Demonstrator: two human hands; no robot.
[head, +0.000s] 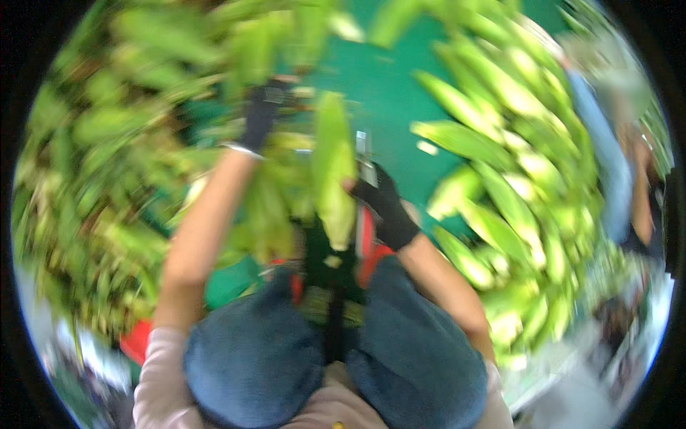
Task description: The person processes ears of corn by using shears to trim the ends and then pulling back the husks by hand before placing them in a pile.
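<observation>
Before me a green ear of corn in its husk (335, 166) points away, its pale butt end toward my knees. My right hand (385, 206), in a black fingerless glove, grips its right edge; the thumb lies over the husk and the other fingers are mostly hidden. A shiny metal piece (367, 172) shows at that hand; whether it is held, I cannot tell. My left hand (268, 110), gloved in black with a pale band at the wrist, reaches forward beside blurred husked ears (257, 51). Its fingers are too blurred to show a grip.
A heap of corn and loose leaves (107, 161) spreads at left. Many ears with pale ends (514, 177) are piled at right on a green surface (383, 80). A small pale scrap (427, 147) lies there. Another person's arm (640, 182) shows at far right. Red parts (370, 263) are near my knees.
</observation>
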